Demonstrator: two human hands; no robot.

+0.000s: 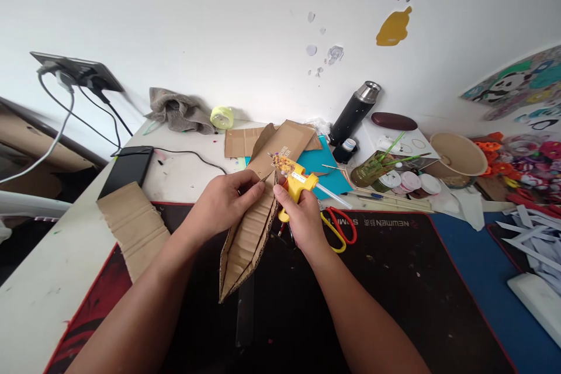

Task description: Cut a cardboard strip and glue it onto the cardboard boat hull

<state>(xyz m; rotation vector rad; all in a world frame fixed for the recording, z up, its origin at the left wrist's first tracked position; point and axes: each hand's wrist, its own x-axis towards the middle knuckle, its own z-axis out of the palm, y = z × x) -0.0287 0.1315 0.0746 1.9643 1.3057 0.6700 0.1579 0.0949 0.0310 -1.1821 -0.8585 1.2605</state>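
Observation:
A boat-shaped cardboard piece (249, 239) with low upright walls hangs tilted over the dark mat, one pointed end toward me. My left hand (223, 201) is closed on its far left wall, thumb on the inside. With thumb and fingers, my right hand (302, 216) pinches the wall at the far right end. Just beyond that hand is a yellow hot glue gun (298, 184), a clear glue stick poking out of its back. Whether the right fingers touch the gun is hidden. Scissors (339, 231) with red and yellow handles lie right of the right wrist.
A cardboard strip (131, 228) lies at the left, more cardboard (284, 143) behind the hands. A black thermos (355, 111) leans by the wall. Paint jars (409, 181), a brush cup (368, 172) and a bowl (460, 152) stand right. Cables (116, 111) run from the wall socket.

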